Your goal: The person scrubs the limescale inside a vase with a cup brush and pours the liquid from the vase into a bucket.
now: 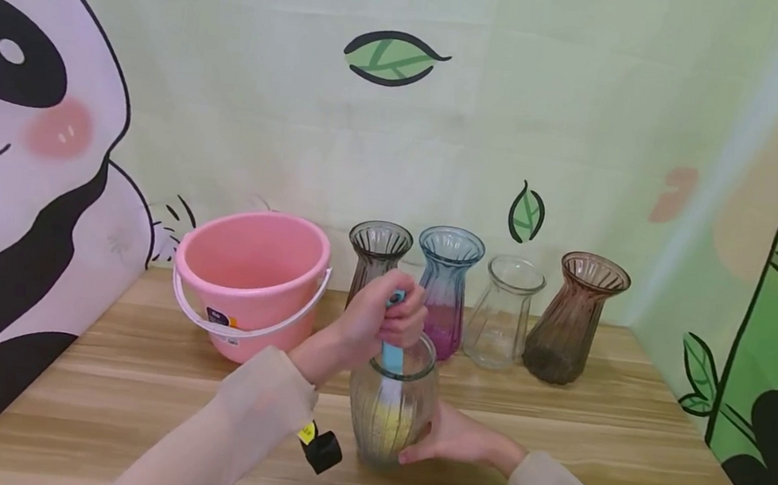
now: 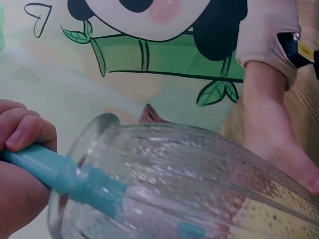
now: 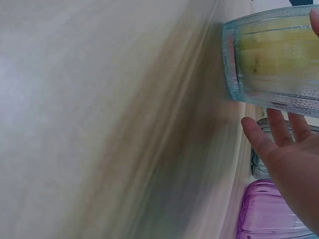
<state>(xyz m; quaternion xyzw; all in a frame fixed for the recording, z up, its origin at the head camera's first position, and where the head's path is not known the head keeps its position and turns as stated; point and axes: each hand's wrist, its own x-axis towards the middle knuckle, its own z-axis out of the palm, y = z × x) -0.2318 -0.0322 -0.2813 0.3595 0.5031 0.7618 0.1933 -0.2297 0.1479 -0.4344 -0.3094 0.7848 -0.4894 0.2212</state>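
My left hand point(image 1: 391, 319) grips the turquoise handle point(image 1: 392, 359) of a sponge bottle brush above the mouth of a ribbed clear glass vase point(image 1: 365, 400). Inside that vase, low down, is the brush's yellow sponge head point(image 1: 391, 427); the right wrist view shows the sponge point(image 3: 269, 52) through the glass. The vase stands on the wooden table. At its lower right side my right hand point(image 1: 456, 436) holds it, thumb in front. Seen from the right wrist, the fingers point(image 3: 259, 137) spread along one side of the glass, with the thumb tip opposite.
A pink bucket point(image 1: 258, 312) with a white handle stands at the back left. Behind the held vase are a grey vase point(image 1: 376, 253), a blue and purple vase point(image 1: 445, 305), a clear vase point(image 1: 498, 319) and a brown vase point(image 1: 571, 319). A printed cloth backdrop point(image 1: 249, 82) closes off the rear.
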